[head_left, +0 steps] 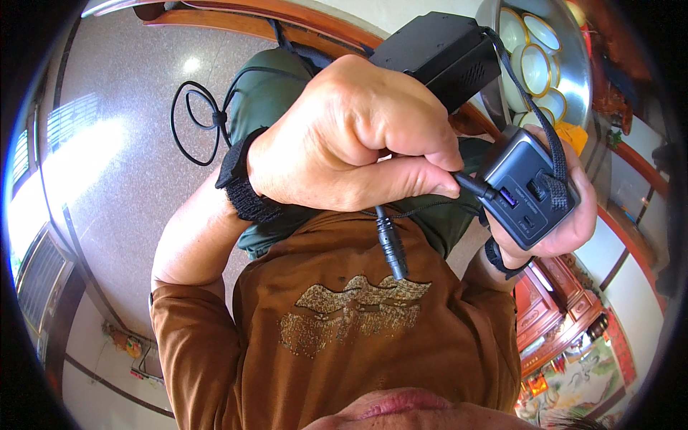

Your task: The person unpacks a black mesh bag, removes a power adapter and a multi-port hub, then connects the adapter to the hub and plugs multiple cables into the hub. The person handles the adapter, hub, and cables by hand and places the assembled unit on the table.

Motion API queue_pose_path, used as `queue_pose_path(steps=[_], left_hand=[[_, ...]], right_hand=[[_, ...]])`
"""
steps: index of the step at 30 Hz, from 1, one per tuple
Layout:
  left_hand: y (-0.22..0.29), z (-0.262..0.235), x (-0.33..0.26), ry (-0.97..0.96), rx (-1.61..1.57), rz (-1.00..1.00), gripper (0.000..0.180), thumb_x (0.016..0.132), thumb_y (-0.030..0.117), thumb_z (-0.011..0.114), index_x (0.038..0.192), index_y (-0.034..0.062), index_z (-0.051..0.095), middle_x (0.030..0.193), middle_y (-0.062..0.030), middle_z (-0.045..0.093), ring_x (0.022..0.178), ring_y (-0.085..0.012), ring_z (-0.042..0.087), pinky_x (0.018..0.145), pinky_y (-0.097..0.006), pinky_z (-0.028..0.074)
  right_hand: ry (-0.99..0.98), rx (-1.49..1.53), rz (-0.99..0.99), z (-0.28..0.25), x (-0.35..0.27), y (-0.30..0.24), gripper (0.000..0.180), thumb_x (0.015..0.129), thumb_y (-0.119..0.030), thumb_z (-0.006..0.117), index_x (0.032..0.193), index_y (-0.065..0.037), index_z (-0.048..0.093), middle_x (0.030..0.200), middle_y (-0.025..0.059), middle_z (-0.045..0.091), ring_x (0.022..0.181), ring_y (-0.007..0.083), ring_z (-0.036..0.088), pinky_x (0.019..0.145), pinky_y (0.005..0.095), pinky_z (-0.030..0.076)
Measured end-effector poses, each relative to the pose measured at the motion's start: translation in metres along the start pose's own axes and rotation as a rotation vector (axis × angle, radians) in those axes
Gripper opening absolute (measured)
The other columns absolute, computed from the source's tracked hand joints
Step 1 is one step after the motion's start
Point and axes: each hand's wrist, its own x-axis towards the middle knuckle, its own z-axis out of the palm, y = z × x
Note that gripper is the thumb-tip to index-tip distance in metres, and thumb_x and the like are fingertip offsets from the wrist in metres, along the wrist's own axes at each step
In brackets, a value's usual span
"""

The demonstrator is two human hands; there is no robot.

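Note:
My left hand (365,136), a black band round its wrist, pinches a slim black cable plug (469,184) between thumb and forefinger. The plug's tip is at the end face of a dark grey power bank (527,218), beside its purple USB port; whether it is inserted I cannot tell. My right hand (582,208) wraps round the power bank from behind, its fingers partly hidden. A woven black strap (558,154) is looped at the power bank's end. Below my left hand hangs a black cylindrical cable connector (390,247).
A black box (433,57) with vent holes is beyond my hands. To its right, a metal basin (580,79) holds several gold-rimmed cups (536,69). A looped black cable (188,129) hangs left of my knee, over the speckled floor (136,107). Carved wooden furniture (559,308) is at the right.

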Motion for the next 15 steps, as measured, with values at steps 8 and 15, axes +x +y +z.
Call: queue_pose_path(steps=[8,15], left_hand=[[0.0007,0.0013,-0.0013,0.034,-0.017,-0.022,0.017,0.078,0.009,0.08,0.085,-0.0045,0.072,0.072,-0.0135,0.068,0.061,-0.0252,0.066,0.055,-0.031,0.049],[-0.0033,0.0042,-0.0048,0.072,-0.032,-0.041,0.017,0.079,0.009,0.08,0.082,-0.0042,0.071,0.073,-0.0135,0.068,0.065,-0.0262,0.067,0.059,-0.031,0.05]], right_hand=[[-0.004,0.071,0.059,0.0003,-0.0036,0.0022,0.09,0.06,-0.016,0.095,0.129,0.009,0.042,0.115,0.0271,0.062,0.102,0.0344,0.067,0.09,0.0409,0.058],[-0.026,0.044,0.018,-0.0008,-0.0024,0.005,0.093,0.058,-0.013,0.096,0.13,0.008,0.041,0.115,0.0265,0.062,0.102,0.0339,0.067,0.089,0.0413,0.059]])
